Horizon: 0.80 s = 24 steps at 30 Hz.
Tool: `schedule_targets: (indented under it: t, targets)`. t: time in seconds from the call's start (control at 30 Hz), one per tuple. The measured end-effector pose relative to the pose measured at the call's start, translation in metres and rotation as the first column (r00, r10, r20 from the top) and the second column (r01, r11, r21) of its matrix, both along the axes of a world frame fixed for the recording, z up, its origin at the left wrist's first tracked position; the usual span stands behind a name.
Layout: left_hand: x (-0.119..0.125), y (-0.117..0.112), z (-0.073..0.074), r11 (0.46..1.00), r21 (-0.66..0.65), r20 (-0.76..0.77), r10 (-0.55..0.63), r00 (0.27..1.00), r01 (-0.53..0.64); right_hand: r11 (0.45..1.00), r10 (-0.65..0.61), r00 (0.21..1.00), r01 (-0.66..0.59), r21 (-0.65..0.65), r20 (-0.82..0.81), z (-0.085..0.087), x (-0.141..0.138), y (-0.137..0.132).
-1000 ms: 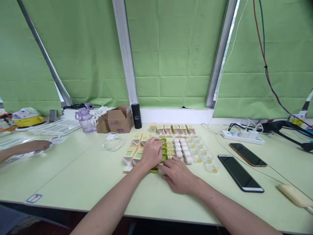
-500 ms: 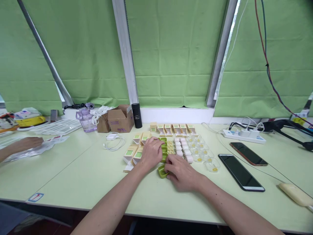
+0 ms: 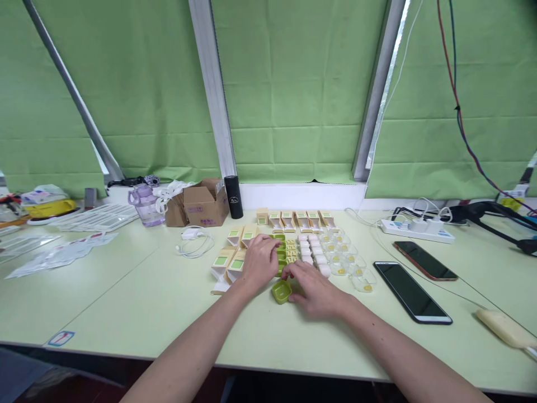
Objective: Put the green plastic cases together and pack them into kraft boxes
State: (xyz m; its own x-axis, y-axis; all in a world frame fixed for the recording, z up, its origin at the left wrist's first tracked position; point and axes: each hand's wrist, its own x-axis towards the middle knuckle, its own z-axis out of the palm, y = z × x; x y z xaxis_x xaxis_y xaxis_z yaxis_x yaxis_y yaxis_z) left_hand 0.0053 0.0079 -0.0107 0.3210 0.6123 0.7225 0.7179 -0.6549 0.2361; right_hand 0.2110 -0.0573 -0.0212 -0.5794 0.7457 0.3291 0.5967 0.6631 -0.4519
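Your bare forearms [image 3: 199, 341] are slanting inward; your left hand [image 3: 260, 260] is sitting palm-down, fingers bent, while your right hand [image 3: 311, 288] is arching, thumb and forefinger parted.

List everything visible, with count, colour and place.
Loose tray: 1, green, front
Other trays: several, green, centre
Cartons: several, cream, centre
Small pieces: several, yellow, centre
Blocks: several, whitish, centre
Shells: several, clear, centre
Phones: 2, dark, right
Bar: 1, cream, right
Power strip: 1, white, right
Cables: several, mixed, both sides
Cardboard box: 1, brown, left
Cylinder: 1, black, left
Jug: 1, purple, left
Packets: several, white, left
Curtains: several, green, behind
Table: 1, pale-green, beneath
Left hand: 1, bare, at other trays
Right hand: 1, bare, beside loose tray
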Motion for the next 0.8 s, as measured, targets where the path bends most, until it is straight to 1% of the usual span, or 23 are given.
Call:
schedule_targets:
  t: [0.1, 0.27, 0.4, 0.5, 0.57, 0.63, 0.8]
  targets:
    - [0.001, 0.000, 0.000, 1.000, -0.006, 0.035, 0.003, 0.999, -0.003, 1.000, 0.003, 0.998, -0.002, 0.015, -0.063, -0.001, 0.004, 0.005]
    - [0.001, 0.001, 0.000, 1.000, -0.015, 0.047, -0.017, 0.999, 0.018, 0.996, 0.006, 0.982, 0.011, 0.090, -0.190, 0.000, 0.015, 0.016]
    - [0.002, -0.001, -0.001, 0.999, -0.017, 0.056, -0.049, 0.997, 0.050, 0.980, -0.070, 0.954, 0.120, 0.158, -0.293, -0.001, 0.021, 0.024]
    - [0.002, -0.006, 0.000, 0.993, -0.032, 0.046, -0.114, 0.992, 0.115, 0.959, -0.122, 0.927, 0.202, 0.197, -0.356, -0.002, 0.022, 0.028]
    - [0.002, -0.010, 0.001, 0.984, -0.048, 0.027, -0.170, 0.985, 0.171, 0.947, -0.155, 0.908, 0.248, 0.202, -0.390, -0.005, 0.021, 0.031]
    - [0.003, -0.013, 0.002, 0.977, -0.071, 0.015, -0.201, 0.979, 0.201, 0.939, -0.186, 0.893, 0.284, 0.193, -0.409, -0.009, 0.021, 0.034]
    - [0.007, -0.016, 0.001, 0.972, -0.135, 0.016, -0.193, 0.981, 0.194, 0.936, -0.230, 0.872, 0.320, 0.148, -0.432, -0.019, 0.018, 0.039]
